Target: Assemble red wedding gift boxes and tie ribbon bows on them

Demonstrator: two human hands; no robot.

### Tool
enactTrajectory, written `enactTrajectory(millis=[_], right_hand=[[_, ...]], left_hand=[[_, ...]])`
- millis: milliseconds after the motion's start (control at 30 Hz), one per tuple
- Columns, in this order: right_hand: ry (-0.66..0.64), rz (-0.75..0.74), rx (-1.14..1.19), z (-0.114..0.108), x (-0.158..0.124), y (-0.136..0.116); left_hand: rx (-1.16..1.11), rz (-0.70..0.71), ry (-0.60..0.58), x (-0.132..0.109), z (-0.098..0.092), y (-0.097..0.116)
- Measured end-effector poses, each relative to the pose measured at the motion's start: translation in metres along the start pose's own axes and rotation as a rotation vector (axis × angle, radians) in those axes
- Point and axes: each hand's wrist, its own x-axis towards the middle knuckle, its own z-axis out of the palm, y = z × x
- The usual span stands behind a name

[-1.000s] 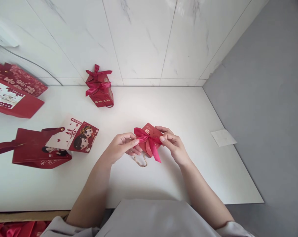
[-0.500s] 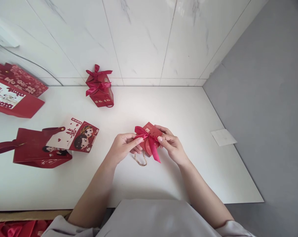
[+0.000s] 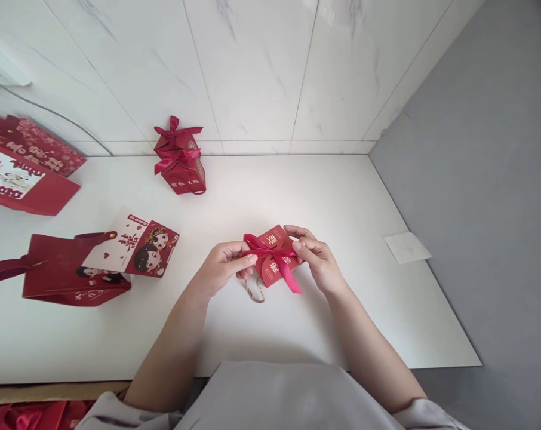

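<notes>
A small red gift box (image 3: 274, 269) with gold lettering and a pink ribbon bow (image 3: 270, 254) sits low over the middle of the white table (image 3: 342, 203). My left hand (image 3: 223, 269) pinches the bow's left loop. On the other side, my right hand (image 3: 315, 260) pinches the right loop, its fingers curled against the box. One ribbon tail hangs down to the lower right. A twisted beige cord handle (image 3: 254, 291) dangles under the box beside my left hand.
Two finished red boxes with bows (image 3: 180, 156) stand by the back wall. A flat red bag with a cartoon couple card (image 3: 89, 263) lies at the left, more red bags (image 3: 24, 170) behind it. A white paper slip (image 3: 407, 247) lies at the right edge.
The box has tipped so its gold-lettered front flap now faces up. The ribbon tail has swung a little right. Both hands stay on the bow.
</notes>
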Motion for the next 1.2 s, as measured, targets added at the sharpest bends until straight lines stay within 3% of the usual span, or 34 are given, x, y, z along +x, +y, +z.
enactTrajectory(millis=[367, 500, 767, 1200], right_hand=[[0.066, -0.005, -0.010, -0.001, 0.005, 0.006], [0.000, 0.007, -0.024, -0.001, 0.004, 0.003], [0.006, 0.002, -0.033, 0.002, 0.001, 0.000], [-0.018, -0.030, -0.040, -0.003, 0.012, 0.004]], left_hand=[[0.081, -0.075, -0.110, -0.004, -0.008, 0.007], [0.099, -0.134, -0.182, -0.008, -0.010, 0.012], [0.118, -0.130, -0.063, -0.006, -0.001, 0.009], [0.114, -0.046, -0.099, 0.002, -0.007, -0.005]])
